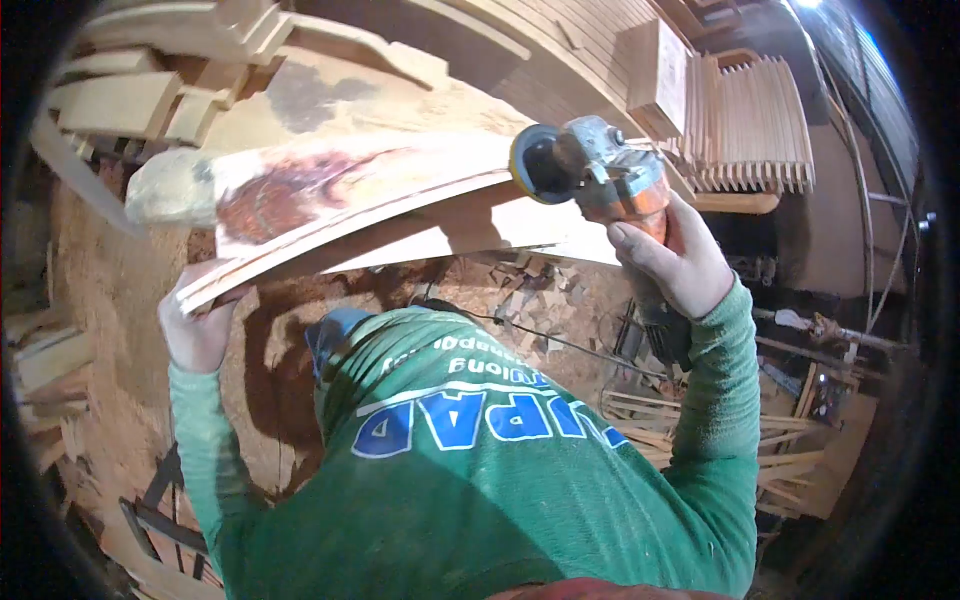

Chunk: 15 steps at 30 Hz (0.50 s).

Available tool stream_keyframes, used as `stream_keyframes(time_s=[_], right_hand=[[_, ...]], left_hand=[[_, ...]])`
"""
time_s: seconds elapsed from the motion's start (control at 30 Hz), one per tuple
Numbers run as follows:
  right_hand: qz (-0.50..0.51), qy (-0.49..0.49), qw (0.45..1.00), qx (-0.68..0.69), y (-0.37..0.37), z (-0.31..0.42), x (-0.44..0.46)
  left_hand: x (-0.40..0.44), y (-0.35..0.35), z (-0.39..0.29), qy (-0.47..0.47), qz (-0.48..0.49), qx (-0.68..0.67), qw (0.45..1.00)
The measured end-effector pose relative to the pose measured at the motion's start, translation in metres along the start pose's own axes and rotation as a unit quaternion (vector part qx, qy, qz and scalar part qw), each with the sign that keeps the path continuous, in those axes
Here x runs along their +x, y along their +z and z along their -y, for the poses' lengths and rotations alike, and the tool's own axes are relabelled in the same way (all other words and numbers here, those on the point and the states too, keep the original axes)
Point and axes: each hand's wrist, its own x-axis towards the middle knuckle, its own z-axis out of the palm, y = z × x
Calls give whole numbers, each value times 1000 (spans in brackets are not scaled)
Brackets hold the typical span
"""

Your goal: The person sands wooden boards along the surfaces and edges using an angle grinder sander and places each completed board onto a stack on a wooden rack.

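Here in the head view, the left hand [198,322] clutches the near-left corner of the curved wooden piece [400,165] at the worktop's [420,105] near edge; the right hand [685,262] wraps the orange grinder [622,185], its disc [535,165] right at the piece's other end, contact unclear. One-handed grip: if that disc snags an edge, it could kick; weak bracing could let the wood swing.

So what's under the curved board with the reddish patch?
Under the curved board, some pale wood shows, partly shadowed, and the left hand holds one end. The board covers the rest, so I can't tell what's there.
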Motion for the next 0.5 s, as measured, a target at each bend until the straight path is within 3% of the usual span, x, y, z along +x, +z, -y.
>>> stream_keyframes(time_s=[0.07,0.17,0.27,0.3,0.5], right_hand=[[-13,4,1000,-7,-15,-12,4],[-20,-16,999,-23,-53,-27,3],[-37,-11,999,-26,-84,-50,10],[-50,-1,999,-20,-92,-55,11],[-66,44,996,-49,-149,-91,24]], left_hand=[[-3,-1,10,-40,-2,1,999],[-6,-6,8,4,-1,69,998],[-9,-4,10,-28,-26,60,997],[-11,2,14,-75,-67,-39,994],[-12,-3,20,-85,-80,-28,993]])
